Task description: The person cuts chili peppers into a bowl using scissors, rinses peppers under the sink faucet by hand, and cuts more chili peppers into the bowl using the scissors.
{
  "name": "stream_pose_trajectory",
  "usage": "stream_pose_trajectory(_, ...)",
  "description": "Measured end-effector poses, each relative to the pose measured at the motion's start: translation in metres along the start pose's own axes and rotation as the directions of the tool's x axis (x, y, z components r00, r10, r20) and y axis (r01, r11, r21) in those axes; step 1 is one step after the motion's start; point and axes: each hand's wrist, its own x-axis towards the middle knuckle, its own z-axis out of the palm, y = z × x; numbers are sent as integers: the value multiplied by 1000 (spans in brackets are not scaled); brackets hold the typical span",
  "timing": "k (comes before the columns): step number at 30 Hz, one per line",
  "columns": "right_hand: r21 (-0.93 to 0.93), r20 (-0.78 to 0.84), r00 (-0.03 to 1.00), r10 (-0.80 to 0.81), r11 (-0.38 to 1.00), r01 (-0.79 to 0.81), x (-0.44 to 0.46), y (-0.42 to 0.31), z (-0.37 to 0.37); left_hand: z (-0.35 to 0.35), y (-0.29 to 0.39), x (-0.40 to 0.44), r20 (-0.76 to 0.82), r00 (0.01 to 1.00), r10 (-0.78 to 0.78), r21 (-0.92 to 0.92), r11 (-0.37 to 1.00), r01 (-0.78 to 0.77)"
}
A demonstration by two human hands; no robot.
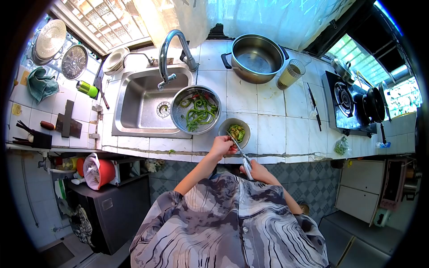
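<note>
the left hand [221, 146] is at the near rim of a small bowl [247, 136], its fingers bent and drawn close together beside the blades of a pair of scissors [244, 157]; whether they pinch anything, i cannot tell. the right hand [258, 172] is nearer the body, its fingers wrapped around the light-coloured scissor handles. the blades slant up and left over the bowl, which holds cut green pieces [237, 133] and stands close to the front edge of the tiled counter [270, 134]. left of it and farther back, a metal colander [181, 121] holds long green peppers [201, 109], overlapping the right side of the steel sink [138, 100], under the curved tap [163, 56]. a two-handled pot [257, 73] stands at the back, a glass of cloudy liquid [289, 76] just right of it. farther right is a gas stove [346, 105]
</note>
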Motion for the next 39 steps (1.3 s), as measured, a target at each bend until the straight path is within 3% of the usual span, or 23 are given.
stream_pose_trajectory(7, -45, -18, 999, 30, 998, -31, -8, -17, -6, -3, -5, 2, -16, 1000, 1, 18, 1000, -1)
stream_pose_trajectory(13, -17, 58, 998, 35, 999, -34, -7, -4, -6, -7, -11, 8, -21, 1000, 6, -5, 1000, -6)
stream_pose_trajectory(16, 14, -30, 999, 40, 999, -39, -8, 2, 0, -3, -11, 7, -20, 999, 35, -3, 999, -35)
stream_pose_trajectory(19, 12, 36, 999, -22, 1000, 21, -9, -2, -5, 2, -10, 3, -33, 998, 62, 16, 998, -61)
stream_pose_trajectory(25, -64, 14, 1000, 28, 998, -27, -12, -13, -9, 3, -11, 6, -48, 996, 70, 61, 996, -68)
stream_pose_trajectory(27, 0, 39, 998, 54, 999, -54, -13, -15, -9, 1, -8, 4, -35, 997, 69, 88, 994, -66)
stream_pose_trajectory(32, -15, -44, 999, 23, 1000, -24, -7, -8, -2, -3, -6, 1, 25, 996, -83, 79, 994, 81)
stream_pose_trajectory(39, 58, 8, 1000, 3, 998, -4, -10, -3, -8, -9, -8, 3, 13, 998, -56, 69, 996, 55)
